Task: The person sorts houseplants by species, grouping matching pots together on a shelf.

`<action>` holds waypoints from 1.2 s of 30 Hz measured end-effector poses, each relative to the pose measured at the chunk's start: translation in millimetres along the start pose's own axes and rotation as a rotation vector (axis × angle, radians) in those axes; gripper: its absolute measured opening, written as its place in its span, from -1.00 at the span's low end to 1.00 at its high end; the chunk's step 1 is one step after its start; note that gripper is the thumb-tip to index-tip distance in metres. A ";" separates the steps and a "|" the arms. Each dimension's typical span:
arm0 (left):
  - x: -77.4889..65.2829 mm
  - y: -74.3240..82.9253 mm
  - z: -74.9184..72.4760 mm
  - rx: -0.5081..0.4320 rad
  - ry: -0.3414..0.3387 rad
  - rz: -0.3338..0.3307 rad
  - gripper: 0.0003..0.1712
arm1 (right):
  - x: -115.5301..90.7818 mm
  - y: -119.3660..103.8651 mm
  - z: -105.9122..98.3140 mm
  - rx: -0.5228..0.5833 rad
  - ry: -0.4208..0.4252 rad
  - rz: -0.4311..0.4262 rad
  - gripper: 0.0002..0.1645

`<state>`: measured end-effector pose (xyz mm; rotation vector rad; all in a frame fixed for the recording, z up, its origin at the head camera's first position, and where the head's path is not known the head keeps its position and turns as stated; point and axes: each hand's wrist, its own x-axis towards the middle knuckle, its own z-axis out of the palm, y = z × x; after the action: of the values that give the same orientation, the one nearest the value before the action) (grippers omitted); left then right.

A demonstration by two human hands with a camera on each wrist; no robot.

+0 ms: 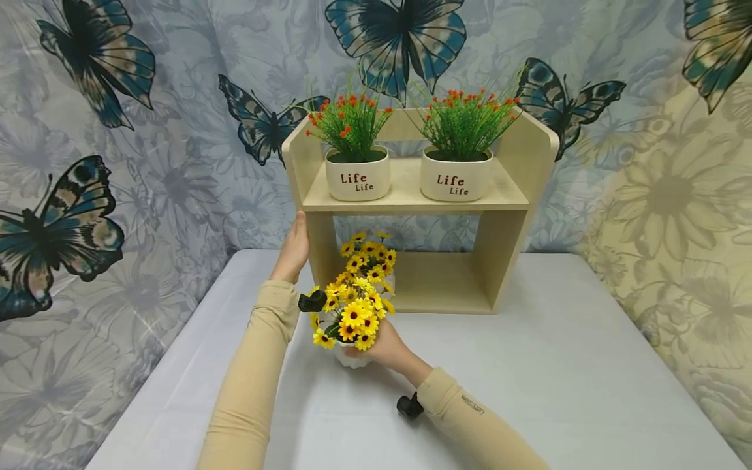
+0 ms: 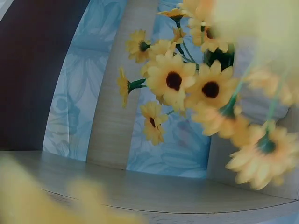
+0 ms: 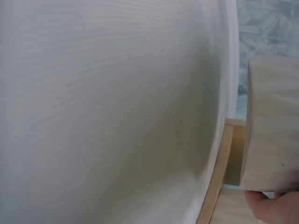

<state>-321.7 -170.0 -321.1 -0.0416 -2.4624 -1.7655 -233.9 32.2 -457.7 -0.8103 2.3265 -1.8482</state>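
Observation:
My right hand (image 1: 384,346) grips a white pot (image 1: 354,359) of yellow sunflower-like flowers (image 1: 355,316) in front of the wooden shelf (image 1: 493,281). Fingers (image 3: 275,207) curl at the pot's side in the right wrist view. A second bunch of yellow flowers (image 1: 358,251) stands in the left part of the lower compartment; the nearer blooms hide much of its pot. Against the shelf's outer left side panel rests my left hand (image 1: 294,248), fingers pointing up. Yellow blooms (image 2: 173,81) fill the upper right of the left wrist view.
Two white oval pots, a left one (image 1: 358,179) and a right one (image 1: 457,179), lettered "Life", hold red-flowered greenery on the upper shelf. A white cloth covers the table (image 1: 564,378). Butterfly-patterned fabric (image 1: 182,183) hangs behind and at the sides.

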 end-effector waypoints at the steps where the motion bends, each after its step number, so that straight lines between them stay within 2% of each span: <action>1: 0.0 -0.1 0.3 0.000 0.003 0.000 0.04 | -2.2 3.7 -1.6 -0.006 -0.007 -0.001 -0.02; 7: -0.1 -0.7 0.2 -0.003 0.003 0.000 0.05 | -19.7 -9.8 -16.9 0.006 -0.034 0.040 -0.15; 13: 0.4 -1.3 -0.7 0.018 0.007 0.012 0.04 | -31.9 -28.7 -36.6 0.003 -0.004 0.064 -0.20; 25: -0.6 -2.1 -0.5 0.010 0.008 0.006 0.05 | -44.8 -20.8 -79.6 0.040 0.141 0.144 -0.17; 36: -3.2 0.7 0.4 0.019 -0.002 0.014 0.03 | -51.0 -15.8 -112.5 -0.012 0.232 0.082 -0.21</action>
<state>-318.5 -169.2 -320.9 -0.0585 -2.4745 -1.7370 -225.1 152.1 -425.5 -0.5171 2.4632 -1.9909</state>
